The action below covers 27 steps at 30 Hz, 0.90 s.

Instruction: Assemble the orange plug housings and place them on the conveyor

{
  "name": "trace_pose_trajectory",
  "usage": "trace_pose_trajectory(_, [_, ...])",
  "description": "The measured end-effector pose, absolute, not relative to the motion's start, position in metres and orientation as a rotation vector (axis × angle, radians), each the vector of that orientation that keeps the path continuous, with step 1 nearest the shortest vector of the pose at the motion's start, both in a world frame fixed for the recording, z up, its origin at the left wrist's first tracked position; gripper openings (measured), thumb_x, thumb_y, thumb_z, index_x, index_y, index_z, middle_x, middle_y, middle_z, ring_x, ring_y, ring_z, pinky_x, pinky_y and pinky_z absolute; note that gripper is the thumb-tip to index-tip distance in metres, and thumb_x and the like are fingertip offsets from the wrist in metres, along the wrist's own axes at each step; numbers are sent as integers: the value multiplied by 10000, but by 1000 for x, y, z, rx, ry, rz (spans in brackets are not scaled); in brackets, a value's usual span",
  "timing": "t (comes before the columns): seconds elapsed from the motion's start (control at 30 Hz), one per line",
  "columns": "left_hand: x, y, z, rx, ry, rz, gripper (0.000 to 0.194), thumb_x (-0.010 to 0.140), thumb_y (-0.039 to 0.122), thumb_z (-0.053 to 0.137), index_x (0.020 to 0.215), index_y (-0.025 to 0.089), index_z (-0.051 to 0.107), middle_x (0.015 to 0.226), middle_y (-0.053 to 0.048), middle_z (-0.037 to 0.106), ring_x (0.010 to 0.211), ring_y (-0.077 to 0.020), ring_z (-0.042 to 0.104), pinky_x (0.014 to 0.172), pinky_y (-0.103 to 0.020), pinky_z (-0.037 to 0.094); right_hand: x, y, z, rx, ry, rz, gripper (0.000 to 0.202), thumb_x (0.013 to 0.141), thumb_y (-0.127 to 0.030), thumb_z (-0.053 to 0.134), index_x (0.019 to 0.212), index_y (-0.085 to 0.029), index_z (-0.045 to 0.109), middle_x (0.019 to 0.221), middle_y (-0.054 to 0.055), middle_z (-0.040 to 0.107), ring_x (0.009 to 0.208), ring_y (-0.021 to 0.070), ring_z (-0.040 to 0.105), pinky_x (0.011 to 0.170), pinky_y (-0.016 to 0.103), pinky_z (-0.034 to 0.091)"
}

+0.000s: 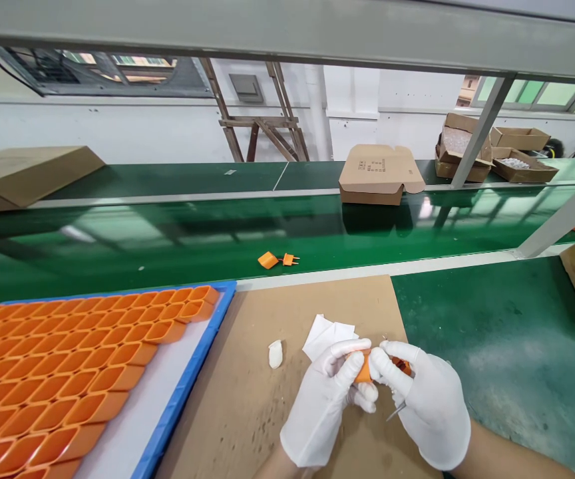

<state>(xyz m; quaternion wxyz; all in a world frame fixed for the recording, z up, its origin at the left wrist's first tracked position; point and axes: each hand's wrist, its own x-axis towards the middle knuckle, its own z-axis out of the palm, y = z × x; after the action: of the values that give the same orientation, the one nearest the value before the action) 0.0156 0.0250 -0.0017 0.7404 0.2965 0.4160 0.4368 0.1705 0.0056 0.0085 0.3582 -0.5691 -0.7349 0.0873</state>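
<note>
Though half-hidden, orange casing [364, 370] in hand [325, 396]

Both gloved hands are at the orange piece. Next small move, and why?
I'd probably steady the orange plastic piece in the left hand and work its edge with the fingertips of the right hand: they sit right at it, while the thin metal tool points away.

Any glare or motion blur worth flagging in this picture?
Head view: bright reflections on the green belt, pale sheen on the green tabletop at right; also in the head view, left hand and right hand show clear outlines, without obvious motion blur.
</note>
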Motion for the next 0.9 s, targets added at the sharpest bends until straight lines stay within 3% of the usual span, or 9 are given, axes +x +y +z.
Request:
trace_pose_trajectory(0.1, [19, 24, -4, 596, 925, 992, 461, 703, 496, 783, 994, 163, 651, 577, 24, 638, 447, -131, 603, 426, -246, 499, 167, 1, 8, -1483, -2111, -55, 306, 881, -151, 470, 1071, -247, 691, 882, 18, 748, 492, 169, 612, 397, 261, 397])
trace_pose_trajectory(0.23, [23, 24, -7, 542, 936, 1050, 402, 712, 441, 794, 968, 162, 659, 602, 18, 652, 466, -123, 597, 450, -246, 502, 160, -6, 7, -1500, -2169, -167, 562, 736, -16, 467, 1228, -232, 632, 1104, 59, 713, 411, 138, 526, 361, 301, 339])
trace_pose_trajectory(0.3, [24, 24, -7, 530, 921, 1044, 396, 710, 442, 795, 951, 159, 659, 579, 21, 641, 455, -125, 590, 461, -257, 507, 160, -7, 5, -1503, -2130, -139, 585, 744, -6, 481, 1265, -239, 612, 1119, 70, 704, 412, 128, 523, 348, 289, 341])
trace_pose_trajectory(0.43, [26, 23, -1, 535, 885, 1034, 404, 720, 478, 774, 945, 161, 666, 634, 20, 629, 462, -112, 580, 447, -247, 496, 170, 2, -2, -1378, -1992, 208, 538, 828, -72, 482, 1316, -280, 572, 1154, 66, 666, 667, 168, 662, 513, 249, 523])
trace_pose_trajectory(0.53, [25, 22, 6, 584, 848, 1026, 425, 718, 513, 763, 962, 177, 675, 679, 29, 610, 474, -103, 590, 450, -235, 498, 180, 10, -5, -1257, -1854, 496, 498, 838, -70, 499, 1275, -293, 591, 1086, 39, 660, 842, 162, 682, 667, 228, 578])
trace_pose_trajectory(0.63, [21, 21, 9, 661, 867, 1020, 443, 717, 543, 748, 976, 191, 674, 697, 21, 612, 489, -119, 596, 432, -239, 486, 185, 14, -3, -1148, -1736, 653, 421, 838, -67, 543, 1173, -297, 651, 956, 14, 672, 823, 158, 682, 739, 249, 578])
trace_pose_trajectory(0.73, [16, 21, 11, 733, 996, 1077, 406, 781, 532, 684, 1028, 210, 671, 785, -6, 647, 491, -119, 568, 450, -265, 480, 186, 15, 3, -1177, -1606, 648, 351, 816, -84, 582, 1085, -282, 692, 901, 15, 673, 764, 160, 674, 688, 248, 575])
trace_pose_trajectory(0.9, [11, 16, 14, 1089, 1274, 1061, 381, 841, 340, 630, 1207, 235, 655, 622, 21, 621, 610, -176, 567, 738, -349, 504, 183, 16, 10, -1324, -1489, 620, 263, 778, -132, 601, 971, -253, 733, 894, 28, 706, 760, 184, 685, 693, 272, 585])
